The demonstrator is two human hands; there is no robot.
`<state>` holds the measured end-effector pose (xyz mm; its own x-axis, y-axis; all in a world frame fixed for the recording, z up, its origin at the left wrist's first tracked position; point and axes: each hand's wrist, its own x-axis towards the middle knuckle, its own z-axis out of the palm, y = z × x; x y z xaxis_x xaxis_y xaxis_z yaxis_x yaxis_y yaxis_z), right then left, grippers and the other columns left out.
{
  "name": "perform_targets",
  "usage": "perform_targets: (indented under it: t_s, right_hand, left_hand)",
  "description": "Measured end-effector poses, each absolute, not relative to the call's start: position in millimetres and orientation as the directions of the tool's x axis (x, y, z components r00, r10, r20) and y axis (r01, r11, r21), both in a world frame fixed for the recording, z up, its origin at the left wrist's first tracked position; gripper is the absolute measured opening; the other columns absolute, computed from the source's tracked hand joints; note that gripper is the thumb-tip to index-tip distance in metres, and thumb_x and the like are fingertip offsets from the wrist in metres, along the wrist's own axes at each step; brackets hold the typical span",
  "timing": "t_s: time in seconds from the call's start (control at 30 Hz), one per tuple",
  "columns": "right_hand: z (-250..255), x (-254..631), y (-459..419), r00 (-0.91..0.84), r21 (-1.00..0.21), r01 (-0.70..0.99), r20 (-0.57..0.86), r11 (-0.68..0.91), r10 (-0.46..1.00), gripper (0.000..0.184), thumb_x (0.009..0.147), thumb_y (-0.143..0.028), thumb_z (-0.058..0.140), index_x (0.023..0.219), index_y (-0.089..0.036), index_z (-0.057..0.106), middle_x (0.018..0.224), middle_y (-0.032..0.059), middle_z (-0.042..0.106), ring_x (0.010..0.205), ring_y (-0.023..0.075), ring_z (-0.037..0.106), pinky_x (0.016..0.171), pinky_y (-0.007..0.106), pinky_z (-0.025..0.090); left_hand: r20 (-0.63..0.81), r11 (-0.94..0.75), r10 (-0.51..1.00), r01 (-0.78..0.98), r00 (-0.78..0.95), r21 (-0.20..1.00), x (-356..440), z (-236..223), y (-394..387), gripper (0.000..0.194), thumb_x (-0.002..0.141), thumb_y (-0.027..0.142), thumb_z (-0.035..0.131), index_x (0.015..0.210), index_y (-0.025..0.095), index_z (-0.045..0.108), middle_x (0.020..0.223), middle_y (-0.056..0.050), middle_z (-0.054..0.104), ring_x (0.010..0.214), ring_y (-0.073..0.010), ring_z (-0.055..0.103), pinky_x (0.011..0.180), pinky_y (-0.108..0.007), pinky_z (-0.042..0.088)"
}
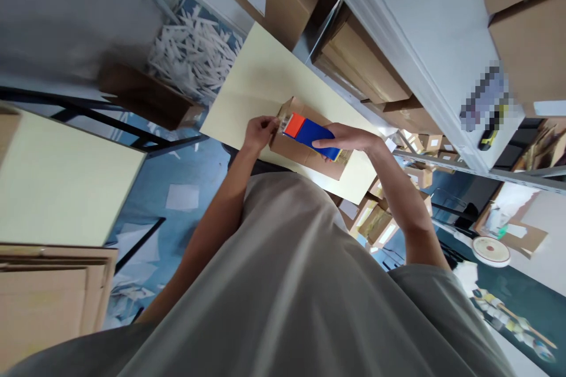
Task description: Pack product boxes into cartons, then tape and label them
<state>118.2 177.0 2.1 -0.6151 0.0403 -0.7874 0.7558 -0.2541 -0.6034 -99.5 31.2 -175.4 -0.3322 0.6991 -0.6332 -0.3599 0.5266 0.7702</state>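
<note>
A brown cardboard box (300,152) lies on the pale yellow tabletop (260,68) in front of me. Over its upper face, my right hand (338,137) grips a tape dispenser (313,134) with a blue body and an orange-red end pointing left. The fingers wrap its right part, with the thumb across the blue side. My left hand (262,131) is at the box's left end, thumb and fingertips pinched together close to the dispenser's orange end. What sits between those fingertips is too small to make out. Shiny tape shows near the box's right end.
Shelves with large cardboard boxes (362,53) rise beyond the table. A yellow-and-black utility knife (493,126) lies on a shelf at right. A heap of white paper strips (194,50) is at upper left. Another yellow table (66,171) stands left, papers (182,196) on the blue floor.
</note>
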Motion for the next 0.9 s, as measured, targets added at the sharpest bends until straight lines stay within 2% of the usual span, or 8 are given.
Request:
perform_targets:
  t_s: [0.1, 0.2, 0.27, 0.4, 0.53, 0.67, 0.77, 0.9]
  right_hand:
    - [-1.5, 118.5, 177.2, -0.627, -0.61, 0.74, -0.778, -0.284, 0.034, 0.062, 0.082, -0.076, 0.099, 0.092, -0.02, 0.074, 0.081, 0.0063, 0.08, 0.07, 0.0214, 0.076, 0.065, 0.035, 0.067]
    - [-3.3, 120.7, 177.6, -0.63, -0.611, 0.739, -0.776, -0.282, 0.029, 0.064, 0.076, -0.076, 0.102, 0.088, -0.02, 0.074, 0.076, 0.0048, 0.078, 0.068, 0.0216, 0.075, 0.066, 0.037, 0.068]
    - [-4.0, 121.2, 177.5, -0.624, -0.607, 0.753, -0.781, -0.255, 0.016, 0.065, 0.075, -0.078, 0.102, 0.087, -0.02, 0.074, 0.075, 0.0038, 0.077, 0.069, 0.0217, 0.076, 0.067, 0.036, 0.067]
    - [-0.6, 113.4, 173.1, -0.627, -0.613, 0.754, -0.779, -0.235, 0.023, 0.067, 0.073, -0.081, 0.1, 0.089, -0.021, 0.074, 0.078, 0.0022, 0.078, 0.074, 0.0232, 0.079, 0.071, 0.034, 0.066]
    - [19.6, 116.0, 170.2, -0.582, -0.576, 0.787, -0.812, -0.221, 0.04, 0.067, 0.076, -0.078, 0.101, 0.092, -0.018, 0.073, 0.082, 0.0026, 0.077, 0.081, 0.0226, 0.08, 0.076, 0.031, 0.064]
    - [48.6, 186.7, 173.7, -0.439, -0.434, 0.881, -0.898, -0.187, 0.019, 0.063, 0.086, -0.073, 0.096, 0.093, -0.014, 0.073, 0.088, 0.0041, 0.077, 0.091, 0.0217, 0.079, 0.085, 0.031, 0.062]
    - [66.0, 272.7, 175.1, -0.321, -0.323, 0.921, -0.946, -0.218, 0.048, 0.066, 0.083, -0.079, 0.094, 0.092, -0.018, 0.073, 0.087, 0.0044, 0.076, 0.09, 0.0248, 0.078, 0.084, 0.036, 0.064]
    - [66.1, 351.5, 172.0, -0.262, -0.269, 0.917, -0.963, -0.293, 0.061, 0.07, 0.083, -0.086, 0.09, 0.094, -0.019, 0.074, 0.083, 0.0034, 0.074, 0.085, 0.0252, 0.076, 0.086, 0.04, 0.064]
  left_hand:
    - [-0.555, 0.514, 0.697, -0.223, -0.455, 0.828, -103.5, -168.7, 23.1, 0.031, 0.083, 0.033, 0.09, 0.108, 0.019, 0.08, 0.098, -0.005, 0.079, 0.079, -0.0137, 0.068, 0.079, -0.026, 0.057]
    - [-0.383, 0.421, 0.734, -0.068, -0.561, 0.905, -108.7, -157.1, 16.6, 0.033, 0.089, 0.04, 0.088, 0.115, 0.021, 0.08, 0.113, -0.007, 0.082, 0.09, -0.0152, 0.07, 0.085, -0.026, 0.056]
    - [-0.342, 0.396, 0.777, -0.012, -0.528, 0.918, -106.3, -150.2, 16.8, 0.025, 0.093, 0.041, 0.083, 0.107, 0.021, 0.082, 0.106, -0.007, 0.082, 0.088, -0.0167, 0.07, 0.083, -0.027, 0.055]
    - [-0.35, 0.434, 0.804, 0.073, -0.481, 0.898, -95.8, -143.6, 20.9, 0.01, 0.089, 0.028, 0.08, 0.095, 0.02, 0.081, 0.093, -0.005, 0.082, 0.077, -0.0179, 0.068, 0.076, -0.03, 0.054]
    - [-0.279, 0.416, 0.822, 0.189, -0.497, 0.89, -96.8, -143.1, 20.4, 0.013, 0.091, 0.033, 0.081, 0.095, 0.021, 0.081, 0.096, -0.006, 0.084, 0.079, -0.0187, 0.069, 0.08, -0.032, 0.056]
    - [-0.242, 0.415, 0.826, 0.258, -0.509, 0.872, -100.4, -144.7, 21.1, 0.021, 0.091, 0.041, 0.082, 0.095, 0.021, 0.08, 0.098, -0.006, 0.084, 0.083, -0.0198, 0.072, 0.083, -0.032, 0.058]
    - [-0.221, 0.416, 0.832, 0.31, -0.51, 0.855, -100.0, -147.4, 24.2, 0.022, 0.092, 0.042, 0.08, 0.096, 0.02, 0.08, 0.099, -0.006, 0.084, 0.088, -0.0209, 0.075, 0.083, -0.031, 0.059]
    - [-0.243, 0.434, 0.828, 0.305, -0.505, 0.848, -100.5, -150.1, 29.9, 0.025, 0.09, 0.042, 0.081, 0.096, 0.018, 0.078, 0.094, -0.005, 0.081, 0.086, -0.0208, 0.075, 0.083, -0.032, 0.06]
